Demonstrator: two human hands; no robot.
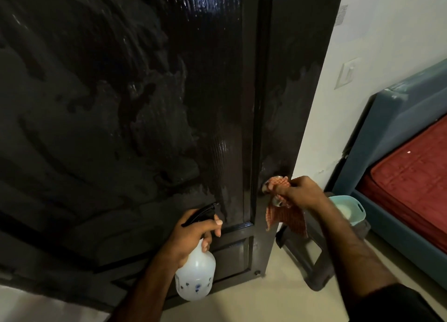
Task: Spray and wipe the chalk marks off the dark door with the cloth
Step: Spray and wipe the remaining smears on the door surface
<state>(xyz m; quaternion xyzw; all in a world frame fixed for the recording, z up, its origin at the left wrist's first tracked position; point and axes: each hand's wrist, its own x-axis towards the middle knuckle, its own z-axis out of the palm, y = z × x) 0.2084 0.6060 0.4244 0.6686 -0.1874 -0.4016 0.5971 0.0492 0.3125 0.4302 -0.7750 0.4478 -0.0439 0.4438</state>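
The dark door [150, 103] fills most of the view, with dull smeared patches across its left and middle and a wet glossy strip near the centre. My left hand [193, 234] grips the neck of a white spray bottle [196, 273] with a black trigger head, its nozzle close to the door's lower panel. My right hand [300, 192] holds an orange checked cloth [285, 212] against the door's right stile, around a small metal knob that is mostly covered. Part of the cloth hangs down below my fingers.
A dark plastic stool [312, 261] stands on the pale floor just right of the door, with a light teal tub [348, 209] on it. Further right is a blue bed frame [387, 133] with a red mattress. A white wall with a switch plate [348, 73] adjoins the door.
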